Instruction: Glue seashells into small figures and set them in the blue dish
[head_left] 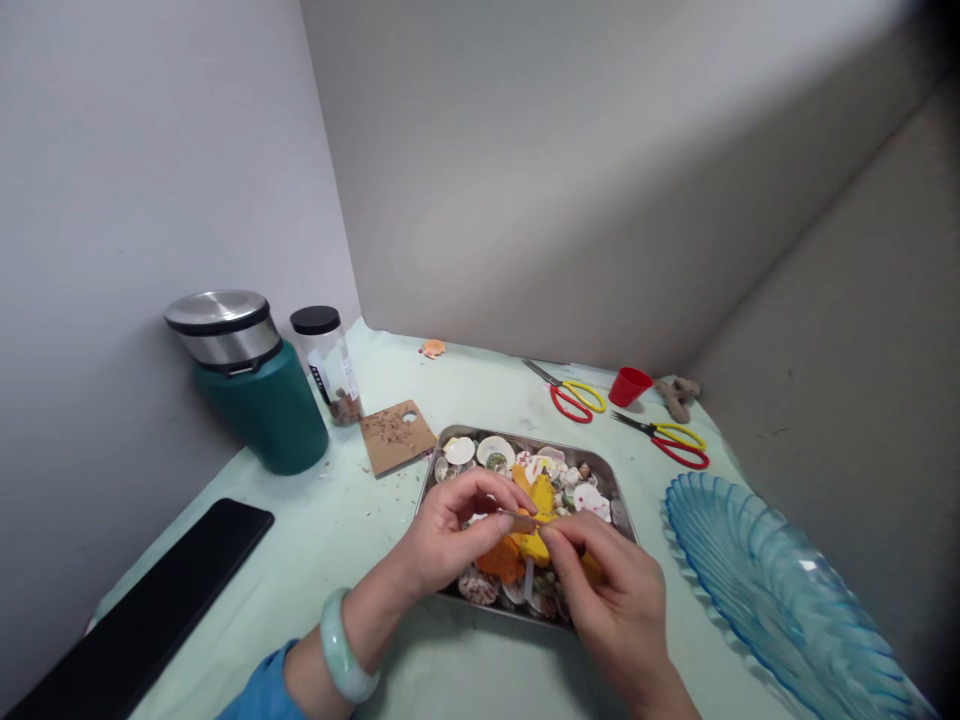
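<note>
Left hand [450, 535] grip pinches thin shell [517, 519] above tray [525, 434] | right hand [619, 600] grip nips its other end | likely early: shells [487, 452] heap the tray

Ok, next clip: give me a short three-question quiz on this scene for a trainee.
1. True or false: the left hand and right hand pinch a small piece between their fingertips above the metal tray of shells.
2. The blue glass dish lies on which side of the tray? A) left B) right C) behind it
3. How many pairs of scissors lie on the table?
Key: 1 true; 2 B; 3 two.
</note>
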